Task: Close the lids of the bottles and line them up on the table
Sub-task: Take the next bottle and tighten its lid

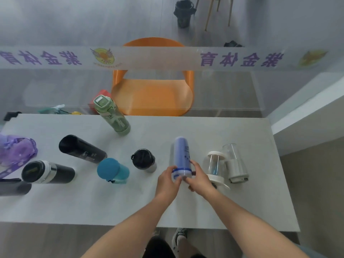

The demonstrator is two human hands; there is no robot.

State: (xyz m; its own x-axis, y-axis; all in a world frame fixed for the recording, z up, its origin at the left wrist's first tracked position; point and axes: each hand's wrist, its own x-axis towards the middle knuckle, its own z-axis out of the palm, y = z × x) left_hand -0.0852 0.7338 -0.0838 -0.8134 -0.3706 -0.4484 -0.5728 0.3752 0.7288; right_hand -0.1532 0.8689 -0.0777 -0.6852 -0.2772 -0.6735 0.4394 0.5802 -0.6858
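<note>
A tall lilac bottle point(181, 153) stands on the white table point(130, 205), right of centre. My left hand point(167, 180) and my right hand point(198, 175) both grip its white lid end with the blue band. Beside it on the right stand a clear glass bottle with white caps point(216, 167) and a clear-and-white bottle point(235, 164). To the left are a small black cup point(143, 160), a teal bottle point(112, 171), a green bottle point(111, 116), a tall black bottle point(81, 148) and a black-and-white flask point(46, 172).
A purple mesh bag point(16, 150) and a dark case point(14, 188) lie at the table's left edge. An orange chair point(152, 94) stands behind a glass partition past the far edge. A white ledge point(307, 112) runs along the right.
</note>
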